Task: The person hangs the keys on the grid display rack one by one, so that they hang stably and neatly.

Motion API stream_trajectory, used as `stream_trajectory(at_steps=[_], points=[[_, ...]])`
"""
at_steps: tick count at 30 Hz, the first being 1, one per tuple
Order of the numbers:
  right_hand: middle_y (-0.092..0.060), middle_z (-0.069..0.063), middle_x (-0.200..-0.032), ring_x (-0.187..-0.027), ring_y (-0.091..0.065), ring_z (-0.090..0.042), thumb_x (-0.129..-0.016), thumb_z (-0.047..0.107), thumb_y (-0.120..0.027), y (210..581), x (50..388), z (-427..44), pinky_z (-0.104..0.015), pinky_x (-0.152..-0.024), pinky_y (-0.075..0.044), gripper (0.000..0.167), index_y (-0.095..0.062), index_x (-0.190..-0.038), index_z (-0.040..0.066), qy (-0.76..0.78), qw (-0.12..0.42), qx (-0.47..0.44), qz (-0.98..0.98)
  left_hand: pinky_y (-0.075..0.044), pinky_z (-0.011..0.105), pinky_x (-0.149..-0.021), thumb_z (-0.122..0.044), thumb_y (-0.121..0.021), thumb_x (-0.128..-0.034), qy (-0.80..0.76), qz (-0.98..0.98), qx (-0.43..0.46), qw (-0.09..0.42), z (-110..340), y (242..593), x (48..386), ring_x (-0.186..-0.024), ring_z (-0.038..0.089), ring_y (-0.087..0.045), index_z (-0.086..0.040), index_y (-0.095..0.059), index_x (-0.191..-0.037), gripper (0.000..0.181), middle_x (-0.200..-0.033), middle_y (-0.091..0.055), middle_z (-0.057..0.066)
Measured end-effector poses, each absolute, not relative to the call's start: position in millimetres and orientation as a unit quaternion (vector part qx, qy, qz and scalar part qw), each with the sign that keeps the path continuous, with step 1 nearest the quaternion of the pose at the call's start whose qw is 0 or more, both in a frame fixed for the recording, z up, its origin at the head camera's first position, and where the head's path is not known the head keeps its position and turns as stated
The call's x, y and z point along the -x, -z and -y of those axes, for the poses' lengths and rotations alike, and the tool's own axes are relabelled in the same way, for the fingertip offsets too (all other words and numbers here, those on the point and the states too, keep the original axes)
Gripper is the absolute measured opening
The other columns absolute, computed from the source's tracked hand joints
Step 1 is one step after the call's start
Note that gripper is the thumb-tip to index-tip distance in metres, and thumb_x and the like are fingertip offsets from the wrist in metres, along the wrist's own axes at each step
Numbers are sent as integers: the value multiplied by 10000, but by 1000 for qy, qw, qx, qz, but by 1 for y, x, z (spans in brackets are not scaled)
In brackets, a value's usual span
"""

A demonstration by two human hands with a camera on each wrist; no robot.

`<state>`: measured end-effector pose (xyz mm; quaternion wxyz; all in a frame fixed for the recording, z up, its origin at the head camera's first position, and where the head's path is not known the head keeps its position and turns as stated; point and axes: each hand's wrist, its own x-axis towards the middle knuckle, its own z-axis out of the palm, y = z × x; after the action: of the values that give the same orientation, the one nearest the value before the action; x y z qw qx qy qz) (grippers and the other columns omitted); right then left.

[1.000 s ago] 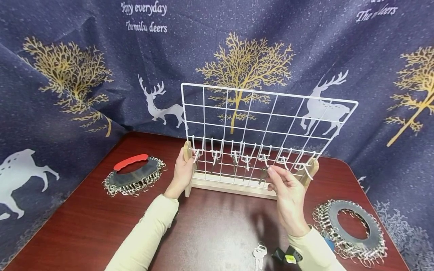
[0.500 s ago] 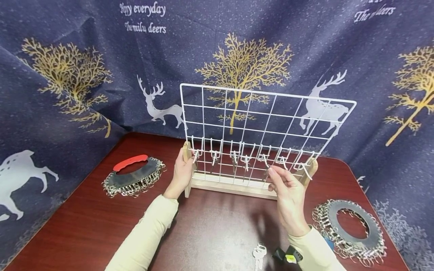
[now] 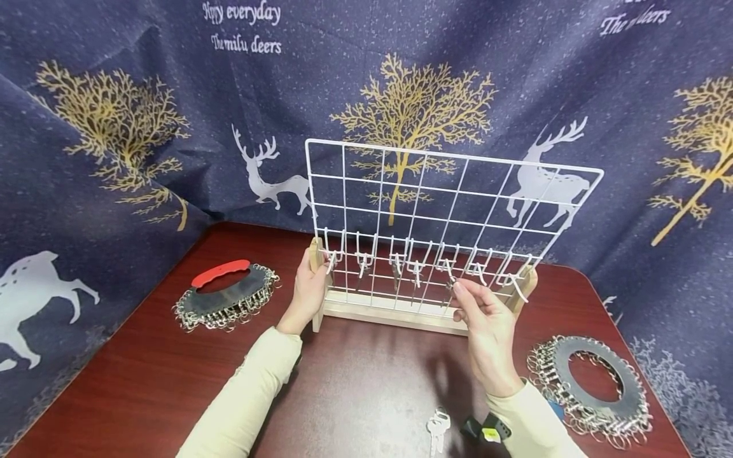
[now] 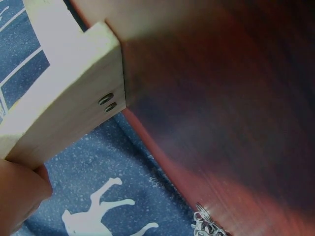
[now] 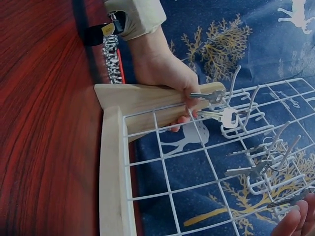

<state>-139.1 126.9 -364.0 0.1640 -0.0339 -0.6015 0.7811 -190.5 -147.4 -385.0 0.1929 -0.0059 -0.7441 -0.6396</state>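
One slim grey metal key (image 5: 290, 200) is sitting near the tip of a white wire hook (image 3: 446, 266) on a white wire grid rack (image 3: 395, 316), the right grip (image 3: 487, 337) pinching it while the left grip (image 3: 309, 291) is holding a pale wooden end post (image 4: 74, 108). Compared with a second ago, the key is showing a narrower outline, both grips staying nearly in place.

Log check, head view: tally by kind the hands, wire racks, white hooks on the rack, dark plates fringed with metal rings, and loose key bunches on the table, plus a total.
Hands: left hand and right hand: 2
Wire rack: 1
White hooks: 7
Dark plates: 2
Loose key bunch: 1
Total: 13
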Motion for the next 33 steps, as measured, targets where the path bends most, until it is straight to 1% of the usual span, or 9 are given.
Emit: stream_trajectory(at_steps=[4, 9, 12, 15, 17, 21, 26, 29, 33], points=[[-711, 2, -833, -690, -617, -104, -895, 85, -691, 364, 138, -127, -209, -577, -497, 309, -628, -1119, -118, -782, 163, 34, 601, -444, 286, -703, 7, -469, -935, 635, 749, -2, 189, 147, 384, 189, -918, 452, -562, 35, -503, -1095, 166, -1029, -588, 242], [-701, -43, -819, -699, -628, -118, -893, 105, -699, 365, 137, -130, -224, -589, -505, 248, -666, -1066, -69, -776, 160, 37, 609, -438, 279, -693, 8, -469, -938, 630, 753, -7, 189, 146, 382, 188, -906, 439, -564, 31, -506, -1100, 168, -1034, -591, 245], [-694, -56, -829, -682, -618, -115, -894, 111, -699, 366, 135, -133, -233, -602, -511, 278, -651, -1081, -89, -776, 155, 41, 610, -441, 276, -697, 10, -473, -935, 632, 751, -11, 190, 147, 386, 190, -888, 387, -567, 24, -511, -1094, 165, -1029, -595, 230], [-688, -39, -812, -677, -614, -110, -898, 106, -693, 368, 134, -137, -234, -609, -511, 270, -650, -1082, -87, -778, 148, 39, 609, -440, 282, -686, 12, -472, -934, 639, 746, -11, 187, 148, 390, 193, -880, 403, -563, 24, -510, -1090, 161, -1025, -591, 230], [-681, -35, -794, -683, -615, -113, -901, 95, -687, 369, 132, -140, -234, -610, -509, 215, -673, -1056, -53, -778, 144, 36, 610, -441, 274, -663, 10, -468, -934, 638, 747, -10, 187, 148, 390, 194, -856, 397, -561, 19, -507, -1086, 157, -1007, -587, 218], [-666, -1, -757, -682, -608, -107, -905, 91, -679, 371, 130, -145, -231, -605, -505, 169, -688, -1027, -26, -772, 137, 35, 620, -432, 245, -610, 2, -458, -938, 636, 749, -3, 187, 146, 382, 187, -818, 457, -552, 26, -497, -1088, 156, -955, -576, 208], [-677, 11, -816, -707, -613, -106, -895, 173, -707, 395, 136, -160, -242, -603, -516, 305, -658, -1089, -56, -744, 124, 13, 656, -430, 226, -586, -3, -453, -944, 644, 743, -2, 181, 146, 382, 187, -817, 508, -544, 32, -490, -1097, 161, -931, -570, 202], [-679, -23, -861, -738, -623, -126, -885, 210, -721, 428, 148, -176, -245, -596, -520, 347, -660, -1123, -35, -728, 120, -18, 675, -437, 233, -584, -4, -459, -941, 644, 743, -4, 184, 146, 382, 187, -794, 471, -550, 33, -499, -1100, 169, -944, -579, 223], [-677, -77, -881, -752, -625, -155, -883, 174, -722, 457, 158, -193, -251, -590, -521, 307, -679, -1129, -4, -722, 111, -49, 681, -444, 251, -585, -5, -469, -937, 639, 746, -6, 187, 146, 383, 188, -701, 275, -556, 46, -509, -1108, 182, -946, -592, 230]])
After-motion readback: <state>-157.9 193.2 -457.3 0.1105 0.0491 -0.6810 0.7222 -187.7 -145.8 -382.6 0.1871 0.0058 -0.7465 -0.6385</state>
